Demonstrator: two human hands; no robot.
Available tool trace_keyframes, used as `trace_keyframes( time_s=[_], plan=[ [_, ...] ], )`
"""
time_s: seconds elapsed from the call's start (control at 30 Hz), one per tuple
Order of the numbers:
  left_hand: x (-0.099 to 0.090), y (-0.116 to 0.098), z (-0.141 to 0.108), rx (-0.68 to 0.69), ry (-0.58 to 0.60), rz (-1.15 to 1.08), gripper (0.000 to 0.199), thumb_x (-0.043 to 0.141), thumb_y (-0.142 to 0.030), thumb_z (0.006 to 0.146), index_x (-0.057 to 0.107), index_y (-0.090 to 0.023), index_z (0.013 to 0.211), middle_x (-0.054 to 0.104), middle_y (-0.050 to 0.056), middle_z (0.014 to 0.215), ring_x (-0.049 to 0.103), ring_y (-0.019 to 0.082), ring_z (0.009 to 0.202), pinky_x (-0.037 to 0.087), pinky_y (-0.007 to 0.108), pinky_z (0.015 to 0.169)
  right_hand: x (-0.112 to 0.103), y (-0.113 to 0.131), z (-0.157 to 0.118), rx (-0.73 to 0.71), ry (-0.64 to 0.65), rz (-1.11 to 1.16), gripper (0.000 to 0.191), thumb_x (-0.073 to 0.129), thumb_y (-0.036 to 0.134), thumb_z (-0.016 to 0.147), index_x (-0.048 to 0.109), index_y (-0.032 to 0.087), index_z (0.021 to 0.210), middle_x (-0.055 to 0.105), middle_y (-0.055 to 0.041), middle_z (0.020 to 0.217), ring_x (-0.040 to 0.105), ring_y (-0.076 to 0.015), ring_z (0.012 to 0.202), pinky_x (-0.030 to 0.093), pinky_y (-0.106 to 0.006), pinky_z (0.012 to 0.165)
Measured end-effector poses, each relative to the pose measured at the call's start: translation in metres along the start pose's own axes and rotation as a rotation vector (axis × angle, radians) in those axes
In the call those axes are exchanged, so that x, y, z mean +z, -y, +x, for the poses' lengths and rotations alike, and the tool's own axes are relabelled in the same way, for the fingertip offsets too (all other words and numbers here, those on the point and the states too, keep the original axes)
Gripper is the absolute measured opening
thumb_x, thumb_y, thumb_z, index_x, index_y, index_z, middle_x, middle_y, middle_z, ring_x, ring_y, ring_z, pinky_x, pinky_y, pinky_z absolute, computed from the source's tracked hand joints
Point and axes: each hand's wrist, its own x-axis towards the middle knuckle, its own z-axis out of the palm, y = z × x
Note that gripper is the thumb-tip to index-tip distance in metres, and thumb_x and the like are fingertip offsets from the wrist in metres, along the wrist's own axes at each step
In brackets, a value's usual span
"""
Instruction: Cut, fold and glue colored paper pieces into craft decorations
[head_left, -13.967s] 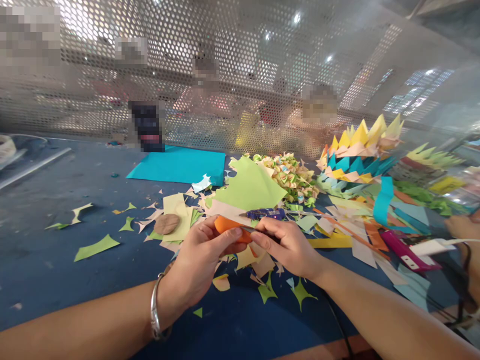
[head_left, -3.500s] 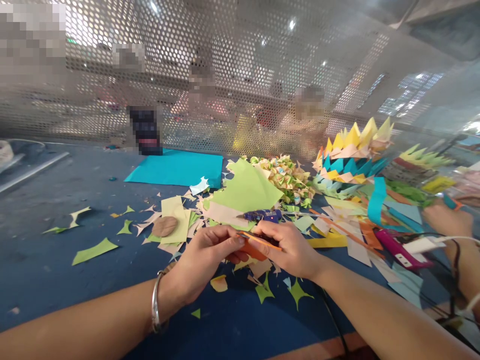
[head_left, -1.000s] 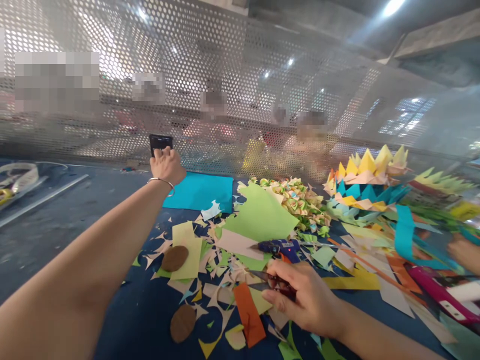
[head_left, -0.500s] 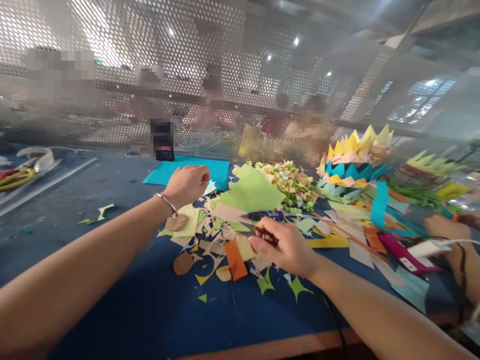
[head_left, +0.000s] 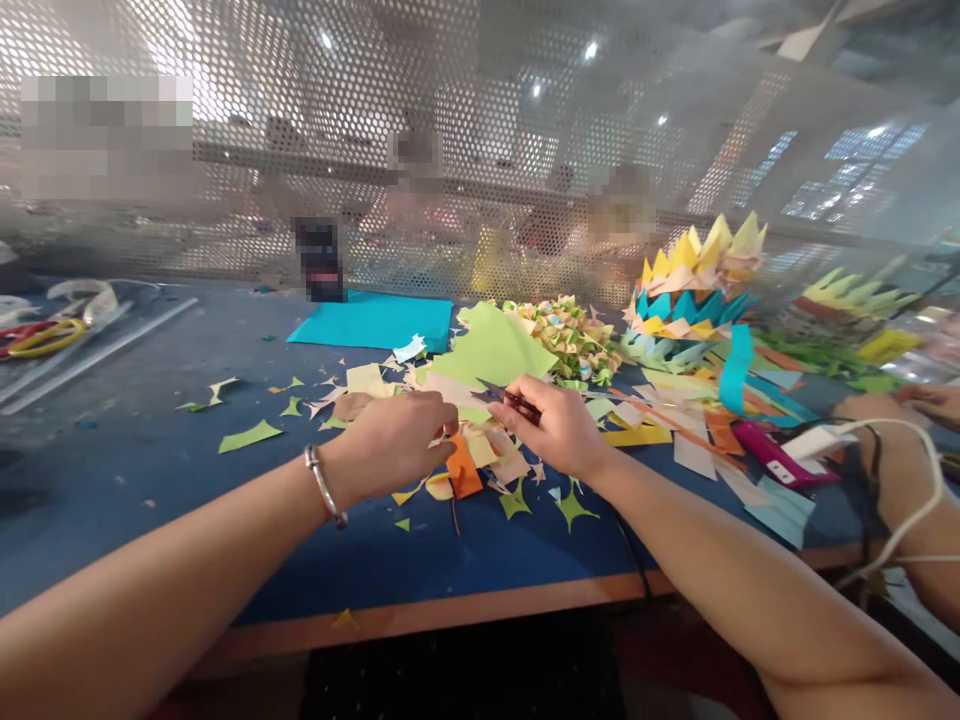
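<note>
My left hand (head_left: 397, 445), with a silver bangle at its wrist, hovers palm down over the loose paper scraps (head_left: 484, 445). Its fingers are loosely bent, the thumb apart from them, beside an orange paper piece (head_left: 465, 467); nothing shows in its grasp. Closed around the dark handles of a pair of scissors (head_left: 523, 405) is my right hand (head_left: 559, 425). The blades point left, at the near edge of a large light green sheet (head_left: 499, 345). Star-shaped green offcuts (head_left: 575, 507) lie in front of this hand.
A blue sheet (head_left: 375, 322) lies by an upright phone (head_left: 320, 262). Behind the green sheet is a heap of small cut pieces (head_left: 574, 345). Spiky layered paper rings (head_left: 694, 290) stand right, near a magenta power bank (head_left: 784, 457) and another person's arm (head_left: 896, 470).
My left hand has come nearer and right, off the blue sheet to the scraps. More scraps lie spread on the left. My right hand keeps the scissors.
</note>
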Motion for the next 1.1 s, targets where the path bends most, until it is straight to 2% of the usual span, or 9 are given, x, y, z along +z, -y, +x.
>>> trace_keyframes(
  time_s=[0.2,0.4,0.57,0.77,0.93,1.1],
  plan=[
    [0.017,-0.001,0.001,0.026,0.012,-0.014,0.031,0.050,-0.026,0.080,0.067,-0.014,0.103,0.067,0.015,0.103,0.063,0.030,0.097,0.046,0.036,0.074,0.003,0.002,-0.001,0.021,0.059,-0.122,0.043,0.047,0.058,0.092,0.046,0.021,0.072,0.043,0.0041,0.056,0.039,-0.0103,0.050,0.028,-0.025,0.052],
    [0.013,0.001,-0.007,0.039,-0.027,-0.081,0.027,0.045,-0.031,0.088,0.066,-0.017,0.095,0.069,0.010,0.095,0.064,0.026,0.085,0.044,0.035,0.071,0.005,0.000,0.001,0.080,0.199,-0.306,0.044,0.048,0.059,0.092,0.053,0.019,0.075,0.053,0.0012,0.059,0.046,-0.0116,0.053,0.026,-0.025,0.053],
    [0.013,-0.007,-0.015,0.111,-0.019,-0.098,0.022,0.050,-0.026,0.083,0.067,-0.018,0.094,0.067,0.010,0.095,0.062,0.025,0.087,0.044,0.035,0.072,0.009,0.000,-0.002,0.100,0.290,-0.415,0.044,0.048,0.061,0.092,0.056,0.019,0.078,0.059,0.0000,0.062,0.049,-0.0122,0.054,0.024,-0.025,0.051],
    [0.020,-0.017,-0.015,0.158,0.007,-0.115,0.028,0.047,-0.017,0.079,0.070,-0.017,0.096,0.067,0.010,0.097,0.062,0.025,0.091,0.045,0.036,0.078,0.013,0.003,-0.005,0.103,0.362,-0.594,0.038,0.053,0.054,0.092,0.063,0.019,0.082,0.067,-0.0046,0.071,0.057,-0.0162,0.062,0.021,-0.027,0.052],
    [0.019,-0.015,-0.014,0.126,-0.004,-0.110,0.029,0.043,-0.016,0.082,0.071,-0.018,0.091,0.070,0.009,0.092,0.063,0.023,0.084,0.045,0.034,0.074,0.015,0.004,-0.009,0.100,0.379,-0.657,0.033,0.053,0.050,0.092,0.064,0.020,0.082,0.071,-0.0062,0.075,0.062,-0.0192,0.068,0.019,-0.028,0.052],
    [0.017,-0.017,-0.022,0.250,0.015,-0.078,0.031,0.050,-0.016,0.078,0.071,-0.018,0.101,0.069,0.010,0.098,0.061,0.025,0.092,0.046,0.038,0.081,0.014,0.006,-0.012,0.070,0.370,-0.683,0.036,0.051,0.052,0.093,0.065,0.020,0.085,0.072,-0.0065,0.076,0.064,-0.0205,0.069,0.019,-0.028,0.051]
  ],
)
